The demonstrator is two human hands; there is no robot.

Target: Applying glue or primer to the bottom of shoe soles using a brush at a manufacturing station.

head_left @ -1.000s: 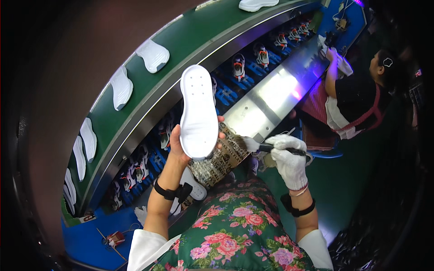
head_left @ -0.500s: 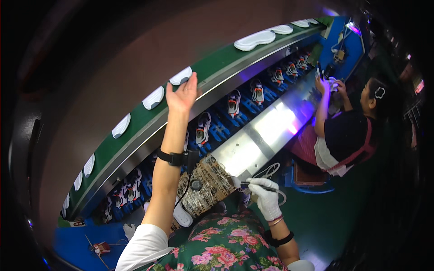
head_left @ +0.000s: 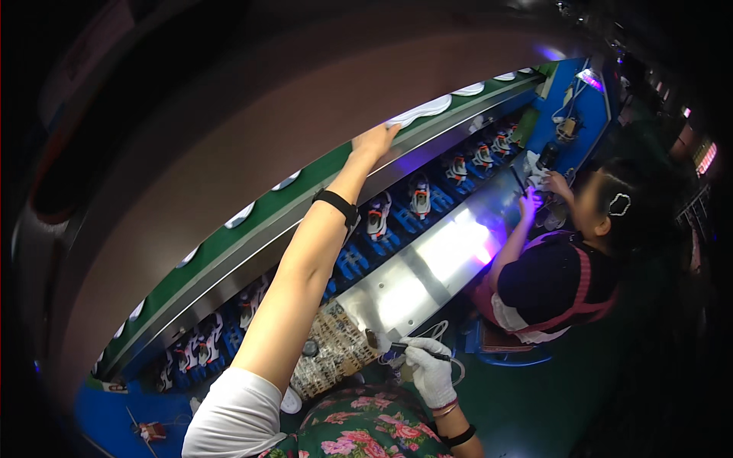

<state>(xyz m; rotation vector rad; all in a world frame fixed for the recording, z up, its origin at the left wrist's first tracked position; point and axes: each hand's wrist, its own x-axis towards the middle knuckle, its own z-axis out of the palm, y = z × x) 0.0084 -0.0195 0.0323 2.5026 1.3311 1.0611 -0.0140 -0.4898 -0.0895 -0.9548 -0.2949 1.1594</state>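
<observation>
White foam shoe sole (head_left: 421,113) lies on the green conveyor belt (head_left: 252,229), upper centre; left hand (head_left: 376,140) touches it, fingers spread. Gloved right hand (head_left: 429,370) pinches a dark brush (head_left: 391,344).

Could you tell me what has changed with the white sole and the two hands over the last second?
The left hand, which held the white sole upright near the body, has stretched far out and laid it on the green upper belt; its fingertips rest at the sole's end. The gloved right hand still holds the dark brush low by the patterned container.
</observation>
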